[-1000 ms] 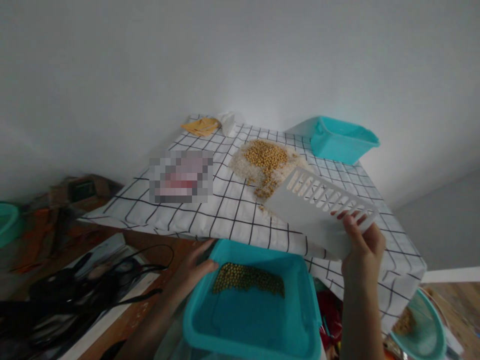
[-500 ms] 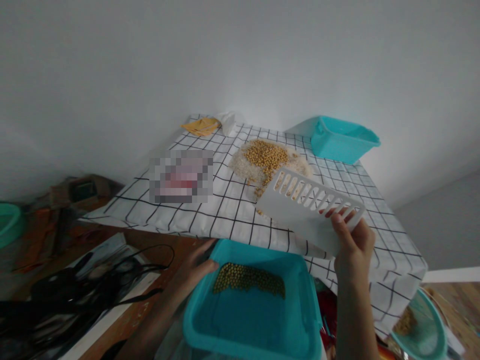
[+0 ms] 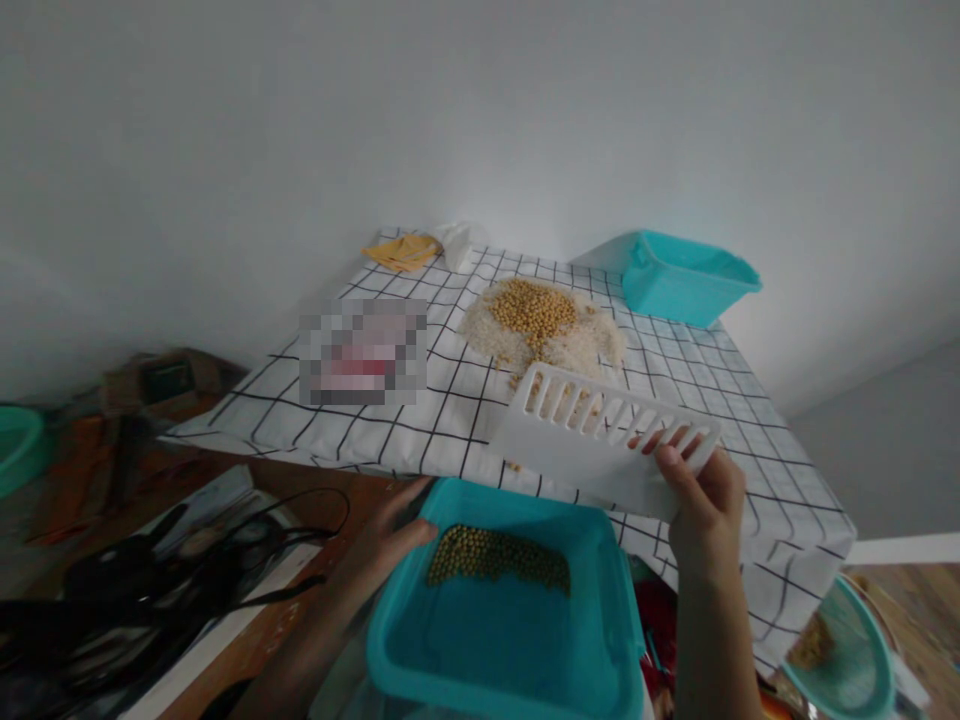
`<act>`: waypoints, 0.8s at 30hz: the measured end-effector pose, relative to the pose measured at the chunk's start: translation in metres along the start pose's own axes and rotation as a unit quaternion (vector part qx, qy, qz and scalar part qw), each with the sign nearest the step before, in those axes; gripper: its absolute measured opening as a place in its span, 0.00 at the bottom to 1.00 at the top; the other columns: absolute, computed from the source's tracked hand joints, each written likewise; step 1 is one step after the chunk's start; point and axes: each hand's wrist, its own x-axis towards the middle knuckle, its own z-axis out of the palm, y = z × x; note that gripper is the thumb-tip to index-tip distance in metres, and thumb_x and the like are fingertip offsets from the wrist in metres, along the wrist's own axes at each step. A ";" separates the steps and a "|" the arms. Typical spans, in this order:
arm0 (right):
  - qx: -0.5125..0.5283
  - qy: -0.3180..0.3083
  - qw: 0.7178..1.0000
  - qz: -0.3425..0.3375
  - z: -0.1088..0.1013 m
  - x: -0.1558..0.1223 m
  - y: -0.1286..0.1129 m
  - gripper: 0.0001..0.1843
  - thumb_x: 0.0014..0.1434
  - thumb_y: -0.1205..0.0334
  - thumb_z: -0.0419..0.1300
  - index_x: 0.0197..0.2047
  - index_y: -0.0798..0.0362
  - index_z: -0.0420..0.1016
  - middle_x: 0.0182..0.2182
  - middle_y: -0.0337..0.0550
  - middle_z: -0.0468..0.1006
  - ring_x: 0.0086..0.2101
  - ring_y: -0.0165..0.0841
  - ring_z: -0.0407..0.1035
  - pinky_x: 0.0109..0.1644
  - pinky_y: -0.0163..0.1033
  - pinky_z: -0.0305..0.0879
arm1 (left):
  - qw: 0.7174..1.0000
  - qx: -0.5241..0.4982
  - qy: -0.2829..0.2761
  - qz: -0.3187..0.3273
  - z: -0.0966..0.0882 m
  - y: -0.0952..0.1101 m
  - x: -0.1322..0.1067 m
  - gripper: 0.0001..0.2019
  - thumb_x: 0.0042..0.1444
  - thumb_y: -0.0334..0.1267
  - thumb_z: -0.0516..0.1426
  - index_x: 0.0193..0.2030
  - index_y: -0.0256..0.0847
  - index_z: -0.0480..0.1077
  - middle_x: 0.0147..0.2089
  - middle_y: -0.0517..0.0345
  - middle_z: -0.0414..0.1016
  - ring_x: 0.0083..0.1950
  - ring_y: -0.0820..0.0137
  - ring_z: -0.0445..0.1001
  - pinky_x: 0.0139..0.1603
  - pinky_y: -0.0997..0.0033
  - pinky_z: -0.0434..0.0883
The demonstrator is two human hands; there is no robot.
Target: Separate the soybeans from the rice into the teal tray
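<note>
My right hand grips a white slotted plastic piece by its right end, thumb on the near side and fingertips showing through the slots. It is held tilted above the table's front edge. My left hand holds the left rim of a teal plastic bin, thumb over the rim and the other fingers partly hidden behind it. Yellow-green beans lie along the bin's far side. Beyond the white piece, tan beans rest on a spread of pale grains.
A second teal bin stands at the back right of the checked tablecloth. A yellow cloth-like item, a white crumpled bag and a blurred-out packet lie leftward. Black cables clutter the lower left; a teal basin sits lower right.
My right hand has brought the white slotted piece slightly down and left, nearer the bin's far edge. The left hand and the bin stay in place.
</note>
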 end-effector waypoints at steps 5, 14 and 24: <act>0.035 0.072 0.997 -0.011 -0.007 0.003 0.005 0.08 0.52 0.58 0.66 0.27 0.53 0.77 0.27 0.41 0.77 0.30 0.34 0.71 0.35 0.39 0.61 | 1.000 -0.003 0.013 -0.010 0.001 0.001 0.000 0.25 0.44 0.38 0.60 0.52 0.39 0.75 0.30 0.59 0.81 0.37 0.58 0.77 0.38 0.68 0.70; 0.009 0.088 0.995 0.041 -0.017 0.006 0.012 0.10 0.49 0.56 0.68 0.27 0.53 0.77 0.27 0.41 0.78 0.30 0.35 0.71 0.35 0.38 0.61 | 1.000 0.020 -0.004 0.006 -0.001 0.001 0.002 0.26 0.45 0.39 0.59 0.53 0.37 0.74 0.39 0.55 0.84 0.40 0.57 0.78 0.38 0.69 0.70; -0.019 0.099 0.994 0.047 -0.014 0.024 0.021 0.12 0.51 0.52 0.67 0.31 0.53 0.77 0.32 0.43 0.79 0.34 0.35 0.70 0.39 0.38 0.60 | 1.000 0.008 0.024 -0.002 0.000 -0.002 0.003 0.29 0.42 0.39 0.59 0.55 0.34 0.73 0.45 0.51 0.84 0.50 0.52 0.77 0.43 0.68 0.71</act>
